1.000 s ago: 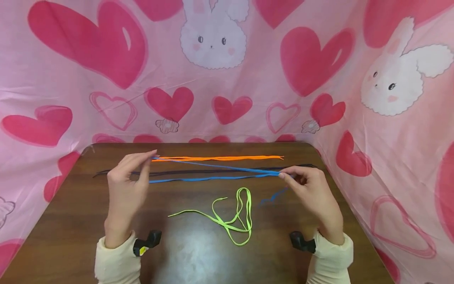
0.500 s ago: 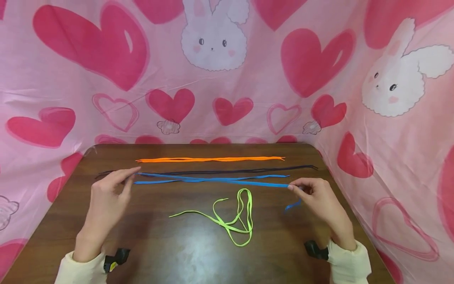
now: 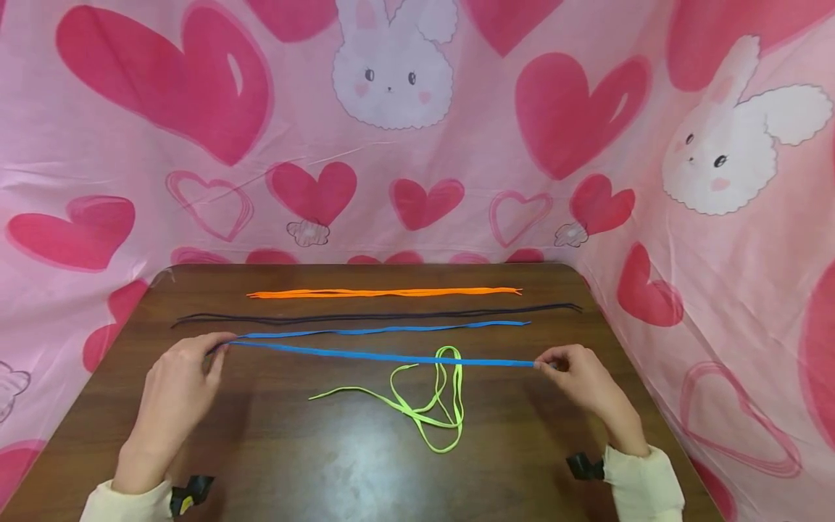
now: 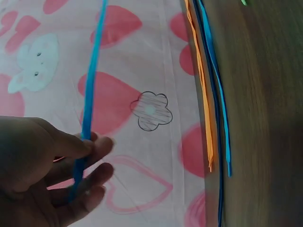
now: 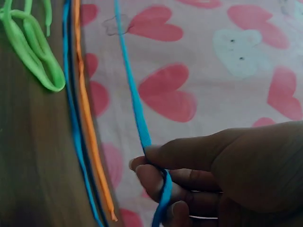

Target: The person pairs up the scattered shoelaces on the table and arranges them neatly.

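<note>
My left hand (image 3: 176, 388) pinches one end of a flat blue shoelace (image 3: 372, 355) between thumb and fingers. Over on the right, my right hand (image 3: 590, 384) pinches the same lace near its other end, and it runs almost straight between them. In the right wrist view, a short tail of the held shoelace (image 5: 164, 196) hangs past the fingers. Behind it, a second blue shoelace (image 3: 391, 329) lies stretched across the table. A loosely looped yellow-green shoelace (image 3: 424, 418) lies in front, and the held lace crosses over its top loop in the head view.
Farther back on the brown table (image 3: 313, 464) lie a dark pair of shoelaces (image 3: 391, 316) and an orange pair (image 3: 385, 293), both stretched sideways. A pink curtain (image 3: 483, 145) with hearts and rabbits stands behind the table and along its sides.
Both hands have spread apart and come nearer to me, drawing the held blue shoelace straight and away from the other blue one, which stays on the table.
</note>
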`<state>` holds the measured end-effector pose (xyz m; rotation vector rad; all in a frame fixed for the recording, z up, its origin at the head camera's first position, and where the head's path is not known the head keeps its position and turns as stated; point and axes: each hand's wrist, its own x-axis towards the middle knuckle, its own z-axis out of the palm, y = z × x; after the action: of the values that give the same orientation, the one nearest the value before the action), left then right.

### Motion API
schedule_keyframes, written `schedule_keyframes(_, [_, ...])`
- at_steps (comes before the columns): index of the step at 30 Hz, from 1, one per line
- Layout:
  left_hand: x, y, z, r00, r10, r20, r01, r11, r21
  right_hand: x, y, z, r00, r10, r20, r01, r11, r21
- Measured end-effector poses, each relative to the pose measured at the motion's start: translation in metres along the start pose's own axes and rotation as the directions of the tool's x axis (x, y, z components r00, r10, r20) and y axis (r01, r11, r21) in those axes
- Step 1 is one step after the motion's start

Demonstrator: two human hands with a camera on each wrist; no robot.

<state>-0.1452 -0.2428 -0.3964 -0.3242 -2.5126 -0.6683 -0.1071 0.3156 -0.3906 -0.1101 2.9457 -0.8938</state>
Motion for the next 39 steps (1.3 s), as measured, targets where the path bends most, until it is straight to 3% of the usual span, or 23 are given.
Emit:
schedule_keyframes(5, [0.002,-0.006,0.003,0.998,-0.065,0.017,0.065,0.997,0.028,0.005,0.012,0.002,0.997,0.015,0.075,-0.015,1.000,0.003])
schedule_keyframes(10, [0.004,-0.012,0.004,0.991,-0.132,-0.036,0.133,0.991,0.027,0.011,0.022,0.004,0.995,0.024,0.094,-0.020,0.999,-0.037])
schedule_keyframes(14, [0.004,-0.020,0.006,0.991,-0.130,-0.044,0.131,0.991,0.014,0.018,0.032,0.007,0.990,0.132,0.055,-0.128,0.989,-0.067])
schedule_keyframes(18, [0.007,-0.030,0.007,0.991,-0.132,0.007,0.132,0.991,0.027,0.026,0.041,0.009,0.972,0.234,-0.019,-0.235,0.968,-0.083])
schedule_keyframes(21, [0.010,-0.037,0.009,0.990,-0.143,0.014,0.143,0.989,0.034,0.033,0.046,0.011,0.973,0.225,-0.047,-0.229,0.969,-0.089])
schedule_keyframes(28, [0.019,-0.053,0.013,0.981,-0.192,-0.005,0.192,0.980,0.051,0.055,0.058,0.013,0.993,0.115,-0.035,-0.118,0.990,-0.078])
schedule_keyframes(32, [0.021,-0.061,0.019,0.978,-0.202,0.048,0.199,0.978,0.068,0.069,0.064,0.015,0.985,0.162,-0.065,-0.169,0.980,-0.106])
schedule_keyframes(39, [0.022,-0.077,0.035,0.963,-0.159,0.216,0.143,0.986,0.087,0.090,0.070,0.022,0.973,0.201,-0.115,-0.219,0.961,-0.170])
